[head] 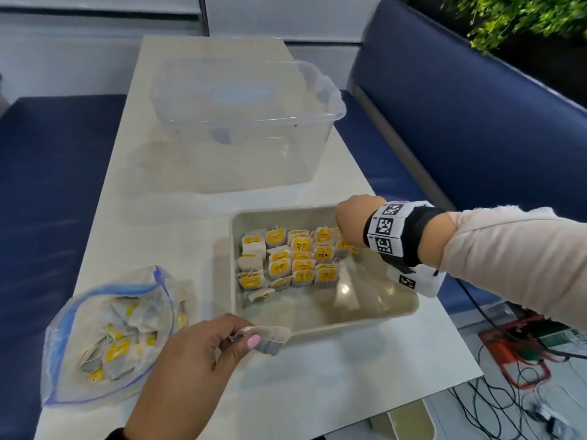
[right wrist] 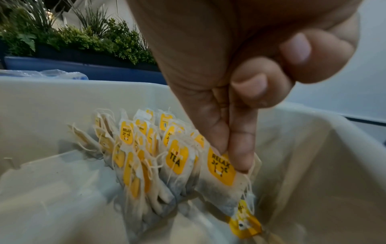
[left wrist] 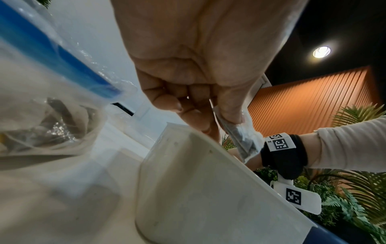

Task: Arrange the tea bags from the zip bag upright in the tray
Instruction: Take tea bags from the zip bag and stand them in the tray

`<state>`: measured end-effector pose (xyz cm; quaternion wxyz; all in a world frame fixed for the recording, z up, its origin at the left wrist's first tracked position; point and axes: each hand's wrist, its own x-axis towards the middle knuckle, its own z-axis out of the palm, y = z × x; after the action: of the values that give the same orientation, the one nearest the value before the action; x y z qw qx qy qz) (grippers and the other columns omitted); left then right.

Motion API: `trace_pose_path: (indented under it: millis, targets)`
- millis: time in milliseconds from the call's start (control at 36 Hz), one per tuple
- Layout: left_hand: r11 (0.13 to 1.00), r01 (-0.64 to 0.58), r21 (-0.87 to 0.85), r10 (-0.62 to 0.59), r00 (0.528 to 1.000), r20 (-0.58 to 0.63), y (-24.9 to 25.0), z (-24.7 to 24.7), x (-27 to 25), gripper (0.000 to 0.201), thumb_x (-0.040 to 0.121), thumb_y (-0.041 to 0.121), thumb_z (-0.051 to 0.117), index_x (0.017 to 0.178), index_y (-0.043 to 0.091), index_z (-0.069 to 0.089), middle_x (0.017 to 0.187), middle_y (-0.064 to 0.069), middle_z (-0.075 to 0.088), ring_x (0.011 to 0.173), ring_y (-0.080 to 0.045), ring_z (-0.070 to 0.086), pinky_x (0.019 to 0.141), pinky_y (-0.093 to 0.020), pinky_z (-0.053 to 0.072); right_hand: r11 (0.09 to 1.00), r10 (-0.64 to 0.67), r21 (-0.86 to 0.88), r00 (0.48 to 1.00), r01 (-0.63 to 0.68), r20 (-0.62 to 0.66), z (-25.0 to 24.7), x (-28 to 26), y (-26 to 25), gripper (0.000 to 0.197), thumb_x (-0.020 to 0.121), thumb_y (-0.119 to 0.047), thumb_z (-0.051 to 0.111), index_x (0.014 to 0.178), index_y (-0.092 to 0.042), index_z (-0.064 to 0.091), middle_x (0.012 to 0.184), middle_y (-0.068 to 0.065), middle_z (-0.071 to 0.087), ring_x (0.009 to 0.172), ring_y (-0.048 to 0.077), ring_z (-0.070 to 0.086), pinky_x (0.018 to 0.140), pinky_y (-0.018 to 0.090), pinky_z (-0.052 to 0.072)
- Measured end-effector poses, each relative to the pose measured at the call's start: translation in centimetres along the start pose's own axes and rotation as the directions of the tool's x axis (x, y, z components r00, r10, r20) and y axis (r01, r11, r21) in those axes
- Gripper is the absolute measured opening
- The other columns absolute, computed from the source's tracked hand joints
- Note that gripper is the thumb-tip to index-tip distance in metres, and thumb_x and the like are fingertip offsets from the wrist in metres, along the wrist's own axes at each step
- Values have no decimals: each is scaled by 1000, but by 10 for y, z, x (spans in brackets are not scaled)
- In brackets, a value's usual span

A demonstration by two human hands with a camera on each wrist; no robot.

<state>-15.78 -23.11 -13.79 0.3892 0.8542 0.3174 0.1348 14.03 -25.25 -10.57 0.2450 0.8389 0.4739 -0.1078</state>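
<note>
My left hand (head: 197, 354), low in the head view's centre, pinches one tea bag (head: 270, 339) between thumb and fingers, right at the tray's (head: 317, 325) near rim. Lower left lies the open zip bag (head: 104, 338), more bags inside. In the tray's upper half stand rows of tea bags (head: 295, 262), yellow tags up. My right hand (head: 352, 220) reaches down at the tray's upper right; the right wrist view shows its fingertips (right wrist: 240, 155) pinching the top of a RELAX bag (right wrist: 221, 178) at the row's end. Beyond, upper centre, sits a clear bin (head: 241, 122) on the table (head: 317, 392).
</note>
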Motion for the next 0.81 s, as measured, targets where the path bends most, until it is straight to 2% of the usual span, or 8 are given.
trace_pose_path:
  millis: [83,167,306,389,556,667,722,806]
  targets:
    - [999,29,-18,-29,999,15,0,1,0,16,72,56,52,73,46,64,71,21,62,76,-2,55,60,-21,43,1000,1,-7,1000,-1,-9,-1,1,-2,27,86,-10,53,60,-14,46,64,1,51,54,16,48,57,28,45]
    - [999,38,-5,-38,998,49,0,0,-1,7,79,43,62,72,44,65,75,24,61,80,-1,54,60,-19,42,1000,2,-10,1000,-2,5,0,2,-3,28,87,-11,54,60,-14,47,64,1,51,54,15,49,57,27,45]
    - [1000,-17,-26,18,999,41,-2,-1,0,26,74,73,48,82,52,61,77,29,60,80,3,55,61,-12,42,1000,5,-11,1000,-5,14,1,3,-5,29,88,-12,53,60,-15,45,64,1,50,54,15,47,57,27,43]
    - [999,-39,-34,40,999,21,-1,-2,1,31,65,70,43,87,54,59,77,29,61,78,3,56,64,-8,40,1000,2,2,1000,-2,3,2,3,-5,29,89,-11,51,60,-15,45,64,1,49,54,15,47,58,27,44]
    - [997,-72,-30,71,997,-6,-2,-1,4,34,64,70,45,71,44,66,76,26,61,76,1,57,63,-6,39,1000,0,23,1000,0,6,2,3,-2,28,89,-12,52,61,-15,47,65,1,51,55,16,49,58,27,45]
    - [997,-73,-23,73,997,-22,-2,0,5,56,62,89,34,73,45,66,75,26,61,75,2,56,61,-5,39,999,10,36,1000,-11,24,3,2,0,23,88,-13,54,65,-14,53,67,1,53,56,16,50,58,27,45]
    - [996,-83,-14,82,996,-38,1,-1,5,48,63,84,41,77,46,66,75,26,61,73,2,56,60,-4,38,998,0,56,1000,-2,26,0,-1,3,11,87,-14,55,79,-13,63,73,2,58,63,18,56,60,27,48]
    - [990,-130,-49,126,989,-81,13,-7,7,7,69,49,67,75,47,69,77,22,62,69,2,57,59,-1,37,992,-37,124,999,39,-12,-11,-9,11,14,87,-18,58,96,-17,68,89,1,66,80,19,63,66,26,51]
